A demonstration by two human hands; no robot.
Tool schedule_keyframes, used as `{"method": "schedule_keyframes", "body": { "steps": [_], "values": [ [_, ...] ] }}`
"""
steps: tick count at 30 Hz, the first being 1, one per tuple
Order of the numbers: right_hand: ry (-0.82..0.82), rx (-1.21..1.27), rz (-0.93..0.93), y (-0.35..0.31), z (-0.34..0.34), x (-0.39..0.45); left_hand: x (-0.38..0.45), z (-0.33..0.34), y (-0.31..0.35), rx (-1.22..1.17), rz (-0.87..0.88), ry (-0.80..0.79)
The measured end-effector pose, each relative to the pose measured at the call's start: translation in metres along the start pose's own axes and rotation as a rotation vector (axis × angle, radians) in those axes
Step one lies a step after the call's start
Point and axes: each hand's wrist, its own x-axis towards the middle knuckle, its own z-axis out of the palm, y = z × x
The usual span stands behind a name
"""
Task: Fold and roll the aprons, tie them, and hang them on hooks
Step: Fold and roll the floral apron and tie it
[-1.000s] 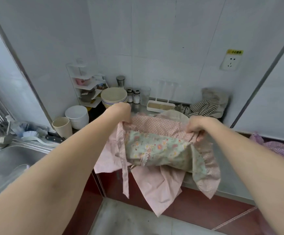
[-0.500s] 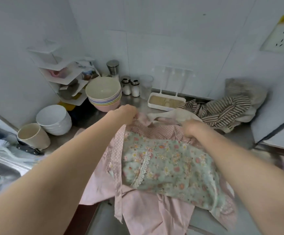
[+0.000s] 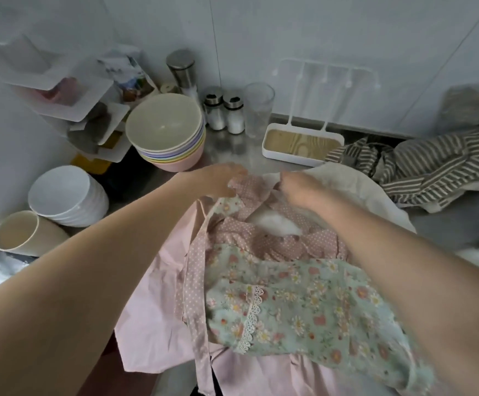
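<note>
A pink polka-dot apron with a green floral panel (image 3: 295, 298) lies on the steel counter (image 3: 241, 150), its plain pink skirt hanging over the front edge. A polka-dot strap (image 3: 195, 284) runs down its left side. My left hand (image 3: 218, 181) pinches the apron's far top edge. My right hand (image 3: 298, 187) grips the same edge just to the right, and the two hands are close together. The cloth below them is bunched and blurred. A cream apron (image 3: 355, 184) lies underneath at the right.
A striped grey apron (image 3: 427, 164) is heaped at the back right. Stacked pastel bowls (image 3: 167, 135), white bowls (image 3: 67, 195) and a beige cup (image 3: 21, 232) stand left. Two shakers (image 3: 224, 112), a glass (image 3: 258, 110) and a white tray with hook rack (image 3: 301, 144) line the wall.
The camera has come closer and tilted down. The apron has been laid on the counter, and my hands have moved together at its far edge, bunching the polka-dot top.
</note>
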Motion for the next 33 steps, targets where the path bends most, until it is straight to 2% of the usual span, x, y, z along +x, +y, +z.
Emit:
{"method": "schedule_keyframes", "body": {
  "steps": [3, 6, 11, 14, 16, 18, 20, 22, 24, 28, 30, 33],
  "values": [
    [0.244, 0.062, -0.087, -0.002, -0.024, 0.007, 0.023, -0.005, 0.014, -0.116, 0.101, -0.053],
    [0.396, 0.127, -0.249, -0.016, -0.053, 0.011, 0.042, -0.002, 0.025, -0.152, 0.066, -0.041],
    [0.613, 0.053, -0.299, -0.043, -0.069, 0.027, 0.036, -0.016, -0.004, 0.052, -0.011, 0.104],
    [0.641, -0.013, -0.31, -0.056, -0.065, 0.046, 0.019, -0.022, -0.031, 0.11, -0.053, 0.076],
    [0.632, 0.039, -0.33, -0.07, -0.066, 0.059, 0.008, -0.018, -0.052, 0.129, -0.107, 0.028],
    [0.591, -0.111, -0.433, -0.083, -0.069, 0.063, 0.0, -0.012, -0.065, 0.168, -0.176, -0.003],
    [0.574, -0.236, -0.504, -0.091, -0.074, 0.06, -0.005, -0.006, -0.074, 0.213, -0.249, 0.017],
    [0.603, -0.3, -0.474, -0.093, -0.083, 0.061, -0.004, -0.005, -0.077, 0.253, -0.318, 0.095],
    [0.568, -0.3, -0.489, -0.094, -0.091, 0.064, -0.004, -0.01, -0.074, 0.11, -0.354, 0.207],
    [0.548, -0.389, -0.676, -0.099, -0.099, 0.063, 0.001, -0.029, -0.055, -0.444, -0.235, 0.391],
    [0.554, -0.435, -0.673, -0.103, -0.106, 0.059, 0.0, -0.033, -0.051, -0.493, -0.23, 0.422],
    [0.579, -0.507, -0.547, -0.096, -0.125, 0.056, -0.002, -0.03, -0.057, -0.487, -0.294, 0.402]
  ]
}}
